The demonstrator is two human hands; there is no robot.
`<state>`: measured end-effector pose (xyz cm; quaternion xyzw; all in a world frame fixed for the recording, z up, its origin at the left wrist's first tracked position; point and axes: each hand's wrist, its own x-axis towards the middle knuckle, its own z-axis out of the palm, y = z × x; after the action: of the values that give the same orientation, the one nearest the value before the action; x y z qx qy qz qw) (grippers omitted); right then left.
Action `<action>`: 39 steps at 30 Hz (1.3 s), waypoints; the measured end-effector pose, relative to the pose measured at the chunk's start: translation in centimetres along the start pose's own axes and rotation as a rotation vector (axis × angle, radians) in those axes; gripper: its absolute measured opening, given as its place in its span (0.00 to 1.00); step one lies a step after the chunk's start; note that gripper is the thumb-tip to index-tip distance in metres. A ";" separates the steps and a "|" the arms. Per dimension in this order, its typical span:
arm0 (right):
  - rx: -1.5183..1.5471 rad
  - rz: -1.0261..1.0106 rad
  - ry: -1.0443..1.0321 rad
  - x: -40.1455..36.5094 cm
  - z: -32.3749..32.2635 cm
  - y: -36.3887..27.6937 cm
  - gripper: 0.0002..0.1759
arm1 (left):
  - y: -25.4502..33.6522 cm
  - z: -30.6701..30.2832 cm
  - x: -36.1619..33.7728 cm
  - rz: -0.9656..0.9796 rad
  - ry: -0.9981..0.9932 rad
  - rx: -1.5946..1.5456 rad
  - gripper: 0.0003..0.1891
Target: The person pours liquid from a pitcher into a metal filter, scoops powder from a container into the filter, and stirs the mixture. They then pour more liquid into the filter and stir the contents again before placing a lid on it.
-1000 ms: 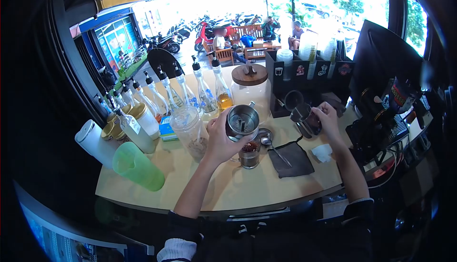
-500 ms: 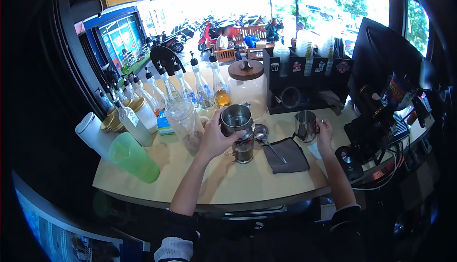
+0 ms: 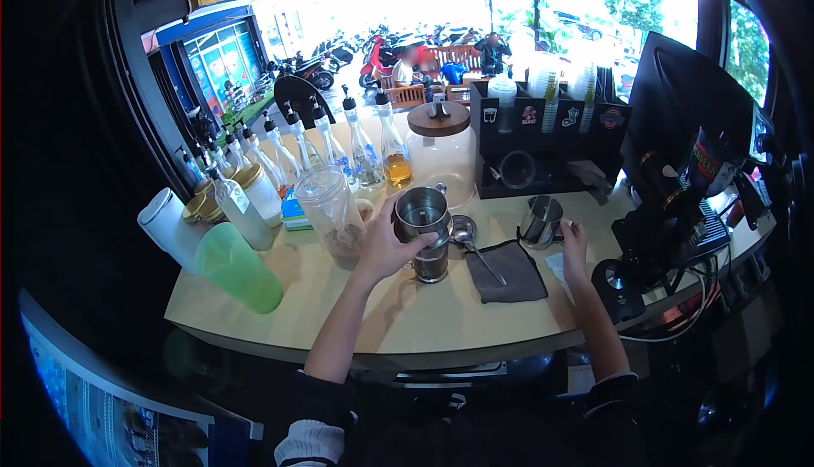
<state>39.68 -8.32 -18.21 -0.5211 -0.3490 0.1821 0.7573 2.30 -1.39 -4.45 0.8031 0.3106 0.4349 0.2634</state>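
My left hand [image 3: 392, 245] is wrapped around a stainless steel cup [image 3: 422, 209], its thumb across the front. Directly beneath the cup stands a clear glass [image 3: 432, 265] with something dark inside; whether the two touch is hidden by my hand. On the right, my right hand [image 3: 574, 245] grips the handle of a steel milk pitcher [image 3: 541, 219], which leans a little. Between them a long-handled spoon [image 3: 482, 257] rests with its bowl near a small round metal dish [image 3: 463, 228] and its handle on a dark folded cloth [image 3: 509, 274].
Pump bottles [image 3: 359, 162] line the back left. A lidded clear jar [image 3: 326, 212], a green jug [image 3: 242, 270] and white canisters [image 3: 167, 225] stand left. Behind are a wooden-lidded glass jar [image 3: 441, 157] and a black cup rack [image 3: 551, 149]. A dark machine [image 3: 657, 229] stands right.
The pitcher in my right hand has tipped slightly, and my hand has shifted a little lower. My left hand keeps its hold on the steel cup. The view has shifted slightly.
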 end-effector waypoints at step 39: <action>-0.428 -0.822 -1.103 -8.7 32.8 -20.6 0.08 | -12.8 -6.3 -5.1 -0.215 0.220 -0.456 0.53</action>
<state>8.33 -0.18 4.75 -0.3166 -0.8766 0.0468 0.3594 -8.73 4.38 -13.01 0.6333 0.3149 0.5478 0.4469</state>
